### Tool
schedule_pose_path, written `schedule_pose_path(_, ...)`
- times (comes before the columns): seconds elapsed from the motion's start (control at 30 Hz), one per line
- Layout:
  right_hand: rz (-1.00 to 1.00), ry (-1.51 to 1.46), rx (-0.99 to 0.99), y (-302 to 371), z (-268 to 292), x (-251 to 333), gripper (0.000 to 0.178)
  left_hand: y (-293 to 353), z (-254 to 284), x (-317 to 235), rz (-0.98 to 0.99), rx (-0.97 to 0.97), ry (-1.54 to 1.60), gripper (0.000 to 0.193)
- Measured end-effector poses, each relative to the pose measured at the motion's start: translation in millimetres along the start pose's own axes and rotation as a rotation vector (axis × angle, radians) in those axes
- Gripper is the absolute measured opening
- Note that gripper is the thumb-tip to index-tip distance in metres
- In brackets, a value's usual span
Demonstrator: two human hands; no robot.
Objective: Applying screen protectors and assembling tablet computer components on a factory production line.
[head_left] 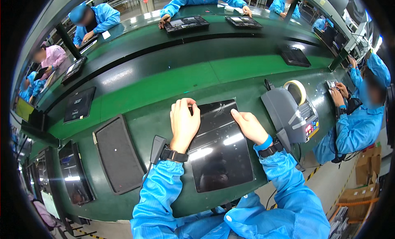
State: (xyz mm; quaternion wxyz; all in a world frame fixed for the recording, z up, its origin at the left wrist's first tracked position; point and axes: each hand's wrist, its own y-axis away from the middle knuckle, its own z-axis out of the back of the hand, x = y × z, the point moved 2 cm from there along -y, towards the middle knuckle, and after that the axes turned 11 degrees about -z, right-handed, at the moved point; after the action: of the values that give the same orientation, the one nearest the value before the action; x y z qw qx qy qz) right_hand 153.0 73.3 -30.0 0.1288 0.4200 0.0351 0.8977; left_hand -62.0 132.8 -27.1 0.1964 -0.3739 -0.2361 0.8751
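Observation:
A glossy black tablet screen panel (220, 156) lies in front of me on the green bench, reflecting bright light strips. My left hand (184, 121) is at its upper left corner, fingers curled and thumb close to them, pinching there; the exact fingertip contact is partly hidden. On the upper right edge, my right hand (250, 127) rests its thumb on the glass, with the other fingers bent and largely out of sight. Both wrists carry black straps with small devices.
Right of the panel stands a grey tape dispenser (288, 111) with a tape roll. A dark padded tray (118, 154) lies to the left, beside more black panels (75, 173). Beyond runs a green conveyor (164, 76) carrying tablets. Co-workers in blue sit opposite and at the right.

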Motion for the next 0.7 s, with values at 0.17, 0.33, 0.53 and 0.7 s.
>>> schedule_pose_path(0.17,-0.141,-0.807,0.236,13.3,-9.7,9.1,0.043,-10.7,19.0,-5.4,-0.009,-0.039,0.253,0.016)
schedule_pose_path(0.33,-0.181,-1.112,0.133,10.1,15.0,-3.1,0.036,-22.0,56.7,-28.8,0.397,0.002,1.120,0.047)
schedule_pose_path(0.53,-0.112,-1.480,0.075,2.1,2.1,-14.2,0.039,30.2,77.5,-50.3,0.485,0.104,1.350,0.049)
schedule_pose_path(0.7,-0.119,-1.314,0.169,19.6,-6.9,-11.9,0.042,35.4,54.5,-43.4,0.247,-0.265,0.779,0.045)
